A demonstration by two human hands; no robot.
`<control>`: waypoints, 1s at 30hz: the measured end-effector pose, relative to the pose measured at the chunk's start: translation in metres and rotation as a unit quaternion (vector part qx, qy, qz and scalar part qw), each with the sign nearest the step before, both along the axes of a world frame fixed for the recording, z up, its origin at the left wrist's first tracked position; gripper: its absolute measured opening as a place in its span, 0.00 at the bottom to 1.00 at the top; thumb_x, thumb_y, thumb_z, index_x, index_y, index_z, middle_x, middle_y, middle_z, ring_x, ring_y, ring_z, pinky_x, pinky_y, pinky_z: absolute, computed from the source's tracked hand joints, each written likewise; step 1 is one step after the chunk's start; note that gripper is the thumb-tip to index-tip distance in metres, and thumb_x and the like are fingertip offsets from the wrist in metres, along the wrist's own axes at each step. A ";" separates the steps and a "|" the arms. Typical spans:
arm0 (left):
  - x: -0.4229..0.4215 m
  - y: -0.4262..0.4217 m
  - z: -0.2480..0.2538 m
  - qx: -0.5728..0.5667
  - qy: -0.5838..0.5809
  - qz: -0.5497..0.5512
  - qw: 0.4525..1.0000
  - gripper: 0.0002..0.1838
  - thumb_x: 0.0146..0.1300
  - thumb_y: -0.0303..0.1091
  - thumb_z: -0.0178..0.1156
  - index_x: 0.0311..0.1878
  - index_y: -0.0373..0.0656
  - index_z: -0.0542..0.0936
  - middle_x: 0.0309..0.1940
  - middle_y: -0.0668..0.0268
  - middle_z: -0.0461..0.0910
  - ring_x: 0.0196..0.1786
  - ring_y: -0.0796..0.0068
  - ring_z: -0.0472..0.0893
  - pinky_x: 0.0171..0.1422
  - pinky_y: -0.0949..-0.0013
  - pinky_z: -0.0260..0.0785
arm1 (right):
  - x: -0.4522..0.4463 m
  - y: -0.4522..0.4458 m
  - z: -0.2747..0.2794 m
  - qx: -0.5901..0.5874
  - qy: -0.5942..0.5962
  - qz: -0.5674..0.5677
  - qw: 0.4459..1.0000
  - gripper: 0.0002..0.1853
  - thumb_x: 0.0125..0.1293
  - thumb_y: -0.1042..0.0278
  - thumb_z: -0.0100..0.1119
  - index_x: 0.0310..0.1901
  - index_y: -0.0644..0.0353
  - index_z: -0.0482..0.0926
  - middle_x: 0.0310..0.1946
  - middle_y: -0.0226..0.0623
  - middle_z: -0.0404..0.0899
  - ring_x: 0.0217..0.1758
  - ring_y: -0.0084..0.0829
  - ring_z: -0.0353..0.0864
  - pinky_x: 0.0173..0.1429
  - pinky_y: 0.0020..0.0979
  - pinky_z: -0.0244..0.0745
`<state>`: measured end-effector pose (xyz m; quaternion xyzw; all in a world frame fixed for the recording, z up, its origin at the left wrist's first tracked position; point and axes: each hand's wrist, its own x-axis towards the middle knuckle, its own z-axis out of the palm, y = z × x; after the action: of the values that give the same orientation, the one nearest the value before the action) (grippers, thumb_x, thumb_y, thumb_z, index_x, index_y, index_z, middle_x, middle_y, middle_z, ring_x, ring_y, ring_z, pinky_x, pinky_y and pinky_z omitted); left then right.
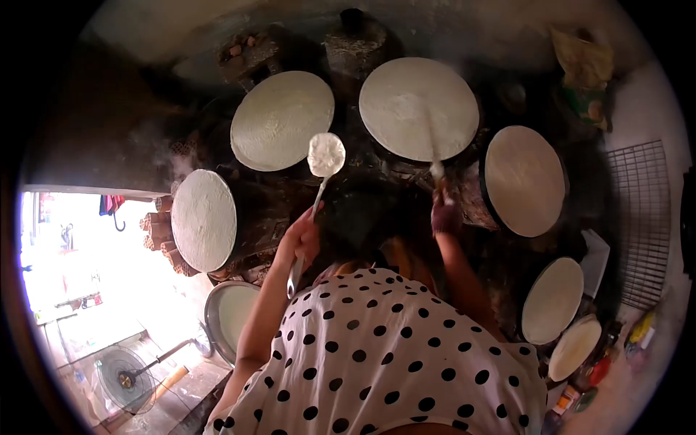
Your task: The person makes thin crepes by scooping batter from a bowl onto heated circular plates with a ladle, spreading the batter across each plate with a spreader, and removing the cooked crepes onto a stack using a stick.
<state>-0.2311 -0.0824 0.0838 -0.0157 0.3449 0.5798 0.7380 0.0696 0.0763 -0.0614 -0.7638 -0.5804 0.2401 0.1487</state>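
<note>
My left hand (pixel 303 238) is closed round the handle of a metal ladle (pixel 326 155), whose round bowl is coated with white batter. The ladle is above the dark gap between two round pans. My right hand (pixel 445 212) grips a thin tool (pixel 437 168); its far part is blurred over the back right pan (pixel 419 109), which is spread with white batter. At the back left is another batter-covered pan (pixel 283 121). A smooth, pale round pan (pixel 523 181) stands to the right of my right hand.
A white-coated pan (pixel 204 220) steams at the left, above a bowl of pale liquid (pixel 235 319). Two pale rounds (pixel 552 301) lie at the lower right. A wire rack (pixel 639 225) leans on the right wall. A fan (pixel 125 378) stands at the lower left.
</note>
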 end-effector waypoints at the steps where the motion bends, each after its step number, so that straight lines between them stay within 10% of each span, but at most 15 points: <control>1: 0.002 -0.014 -0.003 0.003 -0.001 0.002 1.000 0.21 0.72 0.31 0.41 0.66 0.45 0.64 0.18 0.76 0.60 0.13 0.87 0.59 0.14 0.81 0.51 | -0.007 0.019 0.007 -0.042 0.035 -0.034 0.998 0.20 0.64 0.48 0.53 0.57 0.38 0.77 0.39 0.48 0.81 0.41 0.51 0.80 0.45 0.43 0.76; 3: 0.006 -0.033 -0.008 0.018 0.271 -0.039 0.962 0.23 0.72 0.30 0.42 0.69 0.48 0.62 0.17 0.75 0.60 0.13 0.86 0.58 0.15 0.82 0.51 | -0.014 0.036 -0.019 0.082 -0.035 0.132 0.987 0.21 0.63 0.46 0.54 0.56 0.39 0.77 0.38 0.49 0.81 0.39 0.53 0.80 0.43 0.45 0.75; 7: -0.003 -0.036 -0.040 -0.038 0.053 -0.026 0.998 0.19 0.71 0.30 0.44 0.64 0.49 0.67 0.18 0.75 0.59 0.14 0.84 0.57 0.17 0.80 0.49 | -0.029 0.046 -0.017 0.108 -0.033 0.162 0.980 0.24 0.66 0.38 0.45 0.58 0.37 0.75 0.39 0.48 0.82 0.46 0.52 0.80 0.51 0.46 0.74; 10: -0.005 -0.058 -0.045 -0.037 0.104 -0.048 0.993 0.19 0.71 0.31 0.45 0.64 0.47 0.66 0.18 0.76 0.57 0.15 0.85 0.54 0.17 0.80 0.47 | -0.051 0.030 0.026 -0.091 -0.103 0.112 0.984 0.33 0.64 0.28 0.35 0.51 0.42 0.81 0.38 0.52 0.81 0.45 0.54 0.80 0.51 0.48 0.73; 11: -0.011 -0.069 -0.040 -0.035 0.107 -0.034 0.993 0.19 0.71 0.31 0.45 0.64 0.47 0.66 0.18 0.76 0.57 0.15 0.85 0.54 0.17 0.80 0.47 | -0.047 0.017 0.026 0.018 -0.097 0.179 0.979 0.35 0.64 0.27 0.32 0.52 0.44 0.81 0.37 0.53 0.81 0.43 0.55 0.80 0.48 0.48 0.74; 13: -0.018 -0.087 -0.023 0.025 0.133 -0.075 0.988 0.20 0.71 0.32 0.44 0.65 0.48 0.65 0.18 0.77 0.56 0.15 0.86 0.53 0.17 0.80 0.46 | -0.042 0.032 -0.028 0.073 0.063 0.051 0.994 0.30 0.65 0.32 0.40 0.53 0.43 0.80 0.35 0.53 0.82 0.41 0.54 0.81 0.46 0.48 0.75; 16: -0.032 -0.099 -0.029 0.023 0.071 -0.050 0.996 0.21 0.72 0.33 0.42 0.67 0.50 0.64 0.16 0.78 0.53 0.13 0.87 0.52 0.16 0.81 0.45 | -0.059 0.005 0.009 0.000 -0.057 0.166 0.984 0.26 0.65 0.39 0.46 0.54 0.48 0.79 0.34 0.53 0.82 0.40 0.51 0.82 0.43 0.46 0.76; 19: -0.043 -0.092 -0.053 0.005 -0.046 -0.059 0.997 0.22 0.72 0.34 0.43 0.68 0.50 0.63 0.15 0.78 0.50 0.12 0.88 0.52 0.14 0.81 0.43 | -0.046 -0.007 -0.058 0.073 -0.004 0.039 0.997 0.24 0.65 0.46 0.50 0.54 0.53 0.77 0.35 0.53 0.81 0.40 0.49 0.82 0.44 0.46 0.76; 22: -0.051 -0.097 -0.009 0.045 0.140 -0.086 0.985 0.25 0.71 0.34 0.46 0.70 0.50 0.60 0.14 0.77 0.52 0.11 0.86 0.52 0.13 0.79 0.44 | -0.044 -0.081 0.013 0.114 -0.049 0.256 0.959 0.17 0.64 0.66 0.56 0.55 0.53 0.78 0.39 0.37 0.84 0.36 0.31 0.80 0.42 0.30 0.76; 25: -0.050 -0.088 -0.008 0.056 0.364 -0.162 0.915 0.26 0.71 0.36 0.45 0.71 0.45 0.58 0.13 0.75 0.58 0.09 0.83 0.55 0.12 0.79 0.48 | -0.030 -0.142 0.007 0.154 0.013 0.159 0.975 0.24 0.66 0.55 0.52 0.63 0.43 0.70 0.47 0.39 0.81 0.39 0.40 0.83 0.43 0.37 0.77; 30: -0.027 -0.039 -0.038 0.044 0.263 -0.259 0.928 0.25 0.72 0.40 0.43 0.70 0.43 0.60 0.14 0.75 0.60 0.10 0.83 0.56 0.13 0.78 0.50 | -0.001 -0.209 -0.005 0.037 0.067 0.010 0.997 0.24 0.67 0.49 0.49 0.59 0.53 0.73 0.47 0.51 0.78 0.45 0.46 0.80 0.51 0.40 0.74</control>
<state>-0.2580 -0.1212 0.0454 0.2599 0.4930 0.3666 0.7450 0.0686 -0.1328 -0.0667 -0.7343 -0.5852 0.2700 0.2131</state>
